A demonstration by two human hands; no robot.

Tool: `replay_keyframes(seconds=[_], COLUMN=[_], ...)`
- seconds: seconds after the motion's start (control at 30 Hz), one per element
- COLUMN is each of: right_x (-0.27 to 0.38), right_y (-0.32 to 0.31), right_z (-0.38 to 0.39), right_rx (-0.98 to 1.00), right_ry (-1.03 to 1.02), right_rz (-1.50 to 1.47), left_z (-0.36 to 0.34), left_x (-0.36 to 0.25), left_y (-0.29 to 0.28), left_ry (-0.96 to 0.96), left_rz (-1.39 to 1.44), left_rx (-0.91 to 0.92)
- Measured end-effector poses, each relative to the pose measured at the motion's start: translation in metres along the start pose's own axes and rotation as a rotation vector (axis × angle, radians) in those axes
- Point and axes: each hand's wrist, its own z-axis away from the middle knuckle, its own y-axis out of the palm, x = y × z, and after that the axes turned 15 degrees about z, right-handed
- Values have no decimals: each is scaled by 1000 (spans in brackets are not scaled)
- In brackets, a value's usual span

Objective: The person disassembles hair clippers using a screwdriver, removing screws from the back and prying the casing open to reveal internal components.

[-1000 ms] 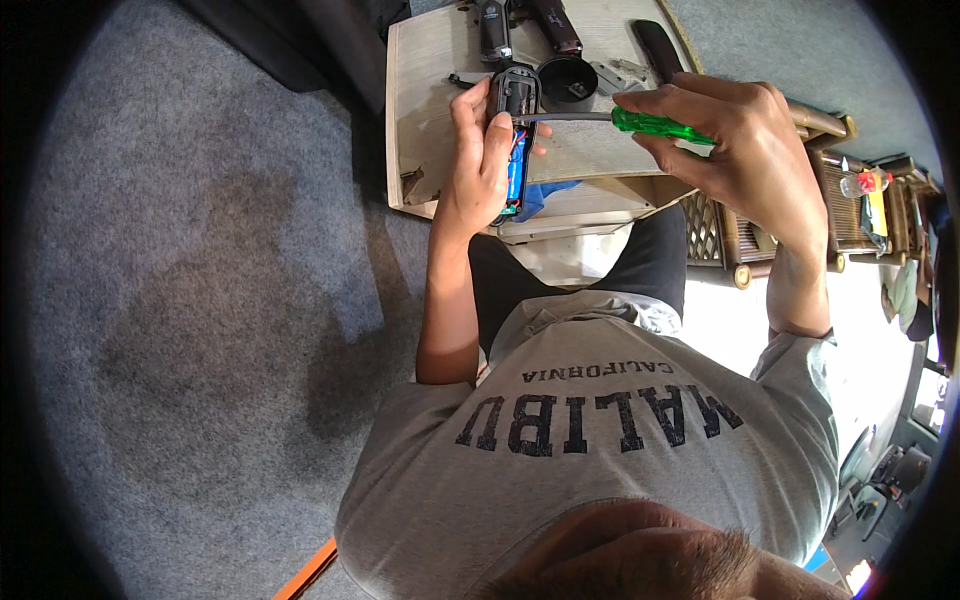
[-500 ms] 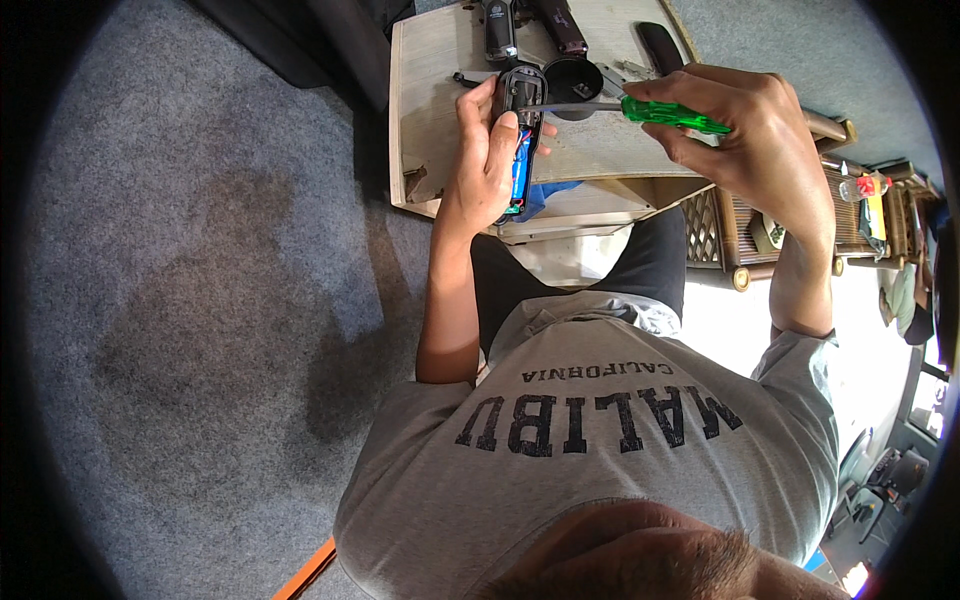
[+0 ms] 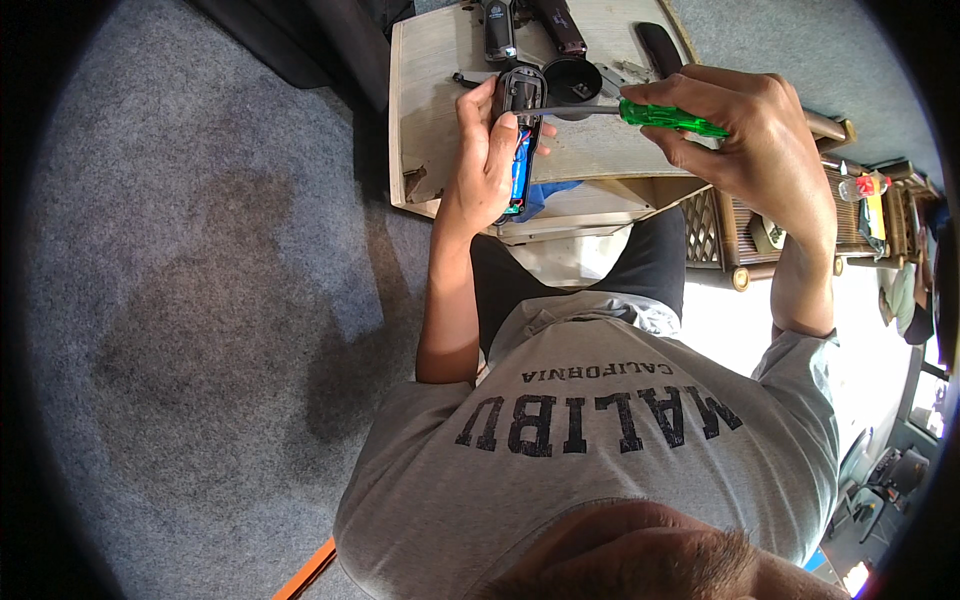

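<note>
My left hand [image 3: 478, 178] is wrapped round an opened black handheld electric device [image 3: 526, 92], held upright over the near part of the wooden table. A blue battery [image 3: 520, 165] and thin coloured wires show inside its lower half. With closed fingers, my right hand [image 3: 765, 135] grips the green see-through handle of a screwdriver [image 3: 672, 117]. Its metal shaft points left into the middle of the device, close to my left thumb. The tip's exact contact is too small to make out.
On the wooden table [image 3: 430, 120] lie a black casing [image 3: 499, 32], a dark brown casing [image 3: 562, 28], a round black cup-shaped part [image 3: 575, 82] and a dark elongated piece [image 3: 658, 48]. Blue cloth [image 3: 548, 197] shows below the tabletop. Bamboo furniture [image 3: 738, 225] stands at right.
The screwdriver has shifted very slightly left, its shaft sitting a little lower against the device. My left hand keeps the device in the same place.
</note>
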Motion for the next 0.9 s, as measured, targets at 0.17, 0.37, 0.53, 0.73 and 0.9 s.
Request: replay_keyframes(seconds=[0.17,0.37,0.53,0.73,0.9], right_x=[-1,-2,-3,1,8], right_y=[0,1,-3,-14,-23], right_z=[-1,-1,-4,-12,-21], right_rx=[17,8,-50,-5,21], right_ry=[12,2,-93,-143,-156], right_rz=[4,2,101,190,212], left_z=[1,0,0,0,0], left_x=[-2,-2,-1,-1,0], left_y=[2,2,1,1,0], left_ry=[-6,-14,-10,0,11], left_rz=[17,33,27,37,28], left_rx=[-9,-9,-3,-1,10])
